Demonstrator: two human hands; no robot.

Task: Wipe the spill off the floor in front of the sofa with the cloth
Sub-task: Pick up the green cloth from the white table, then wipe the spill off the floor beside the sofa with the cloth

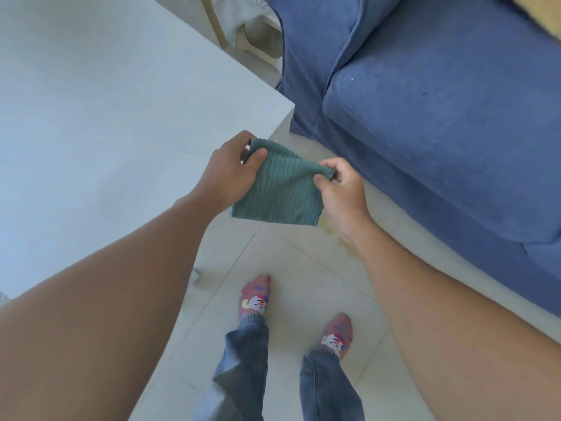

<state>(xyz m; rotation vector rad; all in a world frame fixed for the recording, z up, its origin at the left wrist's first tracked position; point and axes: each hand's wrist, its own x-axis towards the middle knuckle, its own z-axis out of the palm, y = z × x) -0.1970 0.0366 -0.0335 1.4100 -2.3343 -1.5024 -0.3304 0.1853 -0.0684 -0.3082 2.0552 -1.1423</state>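
A green ribbed cloth [279,188] hangs in the air between both hands, above the floor. My left hand [230,171] pinches its upper left corner. My right hand [343,189] pinches its upper right corner. A yellowish spill [332,229] lies on the pale tiled floor just below the cloth, close to the front of the blue sofa [440,117]; my right wrist and the cloth hide part of it.
A white table [106,123] fills the left side, its corner near my left hand. The sofa runs along the right. My two feet in patterned socks [255,299] stand on the tiles below the cloth. A wooden chair frame [218,28] stands at the back.
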